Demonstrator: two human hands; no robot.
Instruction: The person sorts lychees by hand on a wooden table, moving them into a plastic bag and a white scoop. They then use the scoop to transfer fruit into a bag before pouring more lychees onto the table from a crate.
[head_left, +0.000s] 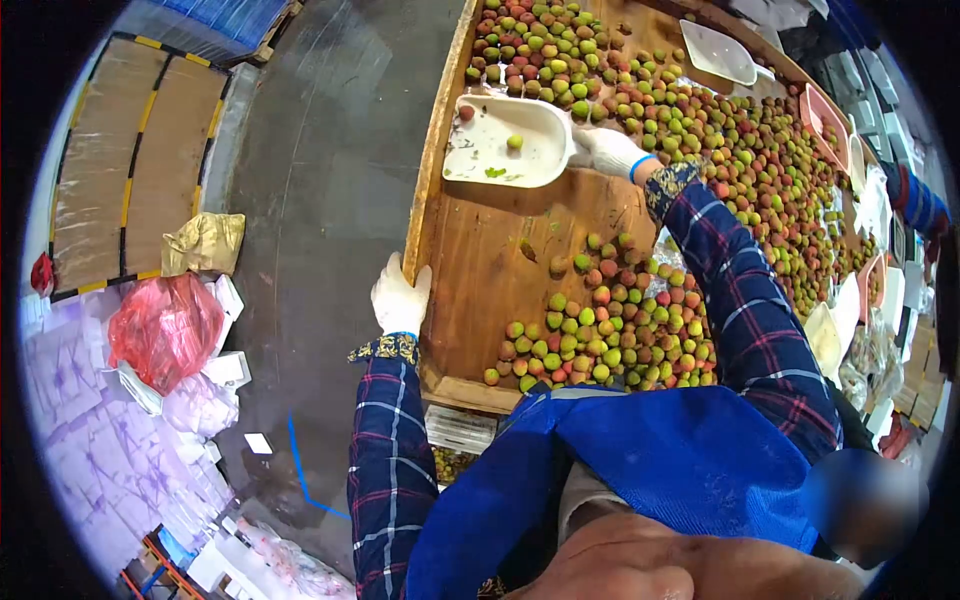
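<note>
white scoop point(545, 142): two fruits point(514, 142), green bits point(495, 172) | wooden tray point(500, 228): many loose fruits point(601, 372)

1 bent blue strip point(298, 465) lies on grey floor point(320, 180).

The single wide, round-edged view looks forward and steeply down from head height, close above the table point(475, 265), with floor point(320, 220) at left.
</note>
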